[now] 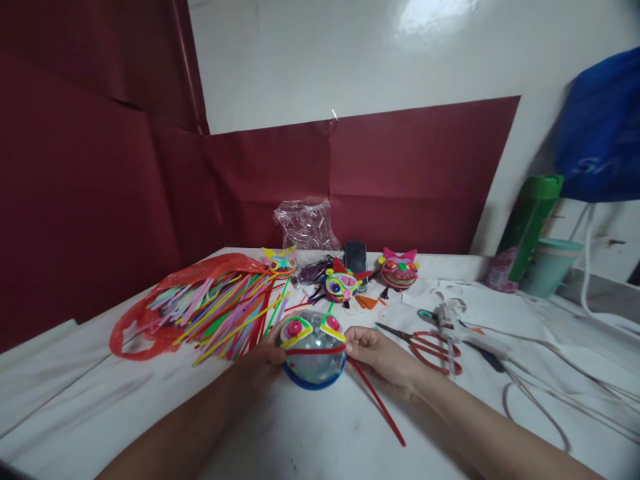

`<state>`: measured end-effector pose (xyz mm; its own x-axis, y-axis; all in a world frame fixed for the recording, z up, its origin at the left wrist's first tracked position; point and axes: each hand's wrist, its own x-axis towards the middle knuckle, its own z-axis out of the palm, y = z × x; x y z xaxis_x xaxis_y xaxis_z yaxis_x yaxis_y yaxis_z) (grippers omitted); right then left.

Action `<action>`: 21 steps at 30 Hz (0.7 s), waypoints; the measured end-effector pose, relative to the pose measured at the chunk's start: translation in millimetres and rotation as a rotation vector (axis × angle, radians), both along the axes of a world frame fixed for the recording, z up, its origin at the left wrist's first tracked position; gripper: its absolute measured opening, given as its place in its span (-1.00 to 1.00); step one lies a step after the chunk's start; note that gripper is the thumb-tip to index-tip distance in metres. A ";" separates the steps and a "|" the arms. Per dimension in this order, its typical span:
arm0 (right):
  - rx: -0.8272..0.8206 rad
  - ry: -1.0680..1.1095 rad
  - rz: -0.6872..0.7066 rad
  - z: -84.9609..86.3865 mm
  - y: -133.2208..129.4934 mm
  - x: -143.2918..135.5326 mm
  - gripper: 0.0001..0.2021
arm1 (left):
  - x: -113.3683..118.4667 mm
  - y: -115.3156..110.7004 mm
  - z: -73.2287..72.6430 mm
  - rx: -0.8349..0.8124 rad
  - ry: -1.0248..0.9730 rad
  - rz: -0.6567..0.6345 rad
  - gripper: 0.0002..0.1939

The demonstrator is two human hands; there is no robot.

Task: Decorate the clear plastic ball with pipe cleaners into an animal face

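Between my hands sits a clear plastic ball [314, 365] with two pink-centred eyes edged in yellow, white and green, and a blue band round its bottom. A red pipe cleaner [377, 403] runs across the front of the ball, and its loose end slants down over the table on the right. My left hand [267, 352] is closed on the ball's left side, with the thumb at the front. At the right edge my right hand [373, 351] pinches the red pipe cleaner against the ball.
Several coloured pipe cleaners [225, 313] spill from a red plastic bag [127, 333] at left. Decorated animal heads [399, 267] and a phone [355, 257] lie behind the ball. Orange-handled scissors [430, 350] and a corded glue gun [457, 327] lie at right, near a green bin [550, 267].
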<state>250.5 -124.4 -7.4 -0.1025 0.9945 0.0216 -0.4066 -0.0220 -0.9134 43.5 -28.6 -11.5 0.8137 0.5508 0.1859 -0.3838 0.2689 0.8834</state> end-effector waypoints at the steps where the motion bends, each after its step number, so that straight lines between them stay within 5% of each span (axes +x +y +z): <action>1: -0.024 0.025 -0.003 -2.9 1.2 0.2 -0.63 | 1.0 1.8 -2.9 -0.012 -0.005 -0.008 -0.19; 6: -0.098 0.092 -0.007 -12.6 4.8 -0.2 -0.67 | 3.0 9.3 -16.7 -0.078 -0.015 -0.003 -0.26; 13: -0.058 0.056 0.014 -12.5 5.4 -1.6 -0.65 | 0.7 11.2 -17.1 -0.093 -0.021 -0.043 -0.32; 21: -0.027 -0.222 -0.063 0.6 3.2 7.4 -0.61 | -1.8 24.8 -20.5 -0.098 0.015 0.046 -0.47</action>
<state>257.9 -121.1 -6.8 -0.0394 0.9990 -0.0214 -0.1967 -0.0288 -0.9800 41.8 -3.7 -32.0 0.7892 0.6028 0.1172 -0.3844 0.3362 0.8597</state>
